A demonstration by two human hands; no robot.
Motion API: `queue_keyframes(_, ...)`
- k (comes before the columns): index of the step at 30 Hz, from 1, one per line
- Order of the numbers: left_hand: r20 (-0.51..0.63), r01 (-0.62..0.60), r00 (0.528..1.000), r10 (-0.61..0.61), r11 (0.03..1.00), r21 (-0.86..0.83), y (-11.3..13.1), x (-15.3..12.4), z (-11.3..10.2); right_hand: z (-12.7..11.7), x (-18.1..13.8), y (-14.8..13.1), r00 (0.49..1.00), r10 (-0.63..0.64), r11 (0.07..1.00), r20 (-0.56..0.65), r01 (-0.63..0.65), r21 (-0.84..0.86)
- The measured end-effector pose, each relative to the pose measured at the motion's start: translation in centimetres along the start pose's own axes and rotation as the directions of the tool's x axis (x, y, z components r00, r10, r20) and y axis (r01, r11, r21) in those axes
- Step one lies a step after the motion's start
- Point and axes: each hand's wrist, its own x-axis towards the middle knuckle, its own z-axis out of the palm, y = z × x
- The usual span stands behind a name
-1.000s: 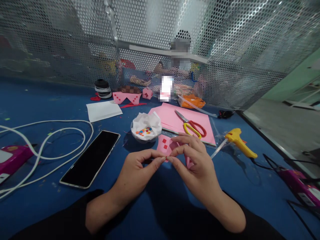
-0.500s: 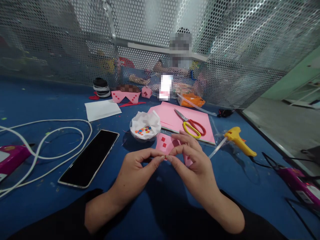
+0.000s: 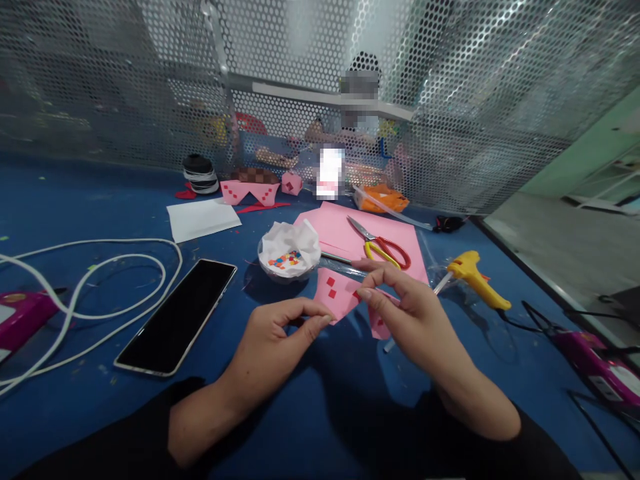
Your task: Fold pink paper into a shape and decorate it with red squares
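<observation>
My left hand hovers low over the blue table with thumb and forefinger pinched together; what they hold is too small to make out. My right hand reaches over a pink paper piece that carries small red squares, its fingertips pinched close to one red square. Just beyond the pink piece stands a small clear bowl lined with white tissue and holding several tiny coloured paper squares.
A black phone lies at the left by white cables. Pink sheets, red-and-yellow scissors and a yellow glue gun lie to the right. A perforated metal screen walls the back; a person sits behind it.
My right hand has drawn away from the left hand's fingertips and moved right and forward over the pink piece. The left hand stays pinched in place.
</observation>
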Motion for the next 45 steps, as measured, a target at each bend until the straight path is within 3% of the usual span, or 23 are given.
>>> queue_keyframes(3,0.043,0.007,0.999,-0.007,1.000,0.008,-0.1,0.0,0.0,-0.3,0.4,0.3,0.990,0.095,0.995,0.105,-0.098,0.023)
queue_keyframes(6,0.062,0.036,0.997,-0.037,0.999,0.012,-0.1,0.0,0.1,0.0,0.3,0.5,0.983,0.128,0.992,0.135,-0.127,-0.017)
queue_keyframes(11,-0.103,0.115,0.987,-0.124,0.989,-0.092,-0.4,0.0,0.5,0.4,0.2,0.4,0.992,0.080,0.994,0.098,-0.073,-0.077)
queue_keyframes(13,-0.120,0.172,0.974,-0.192,0.972,-0.163,-0.4,0.0,0.7,0.6,0.1,0.3,0.993,0.055,0.995,0.104,-0.046,-0.090)
queue_keyframes(18,0.024,0.302,0.952,-0.304,0.931,-0.203,-0.1,0.0,0.8,1.2,-0.3,0.2,0.996,0.004,0.994,0.090,0.005,-0.105)
queue_keyframes(25,0.118,0.398,0.918,-0.380,0.875,-0.275,-0.6,0.3,0.7,1.5,-0.5,0.4,0.991,-0.113,0.981,0.075,0.123,-0.148)
queue_keyframes(45,0.145,0.393,0.920,-0.365,0.853,-0.343,-0.5,0.2,0.7,2.5,-1.1,0.1,0.988,-0.139,0.976,0.062,0.148,-0.159)
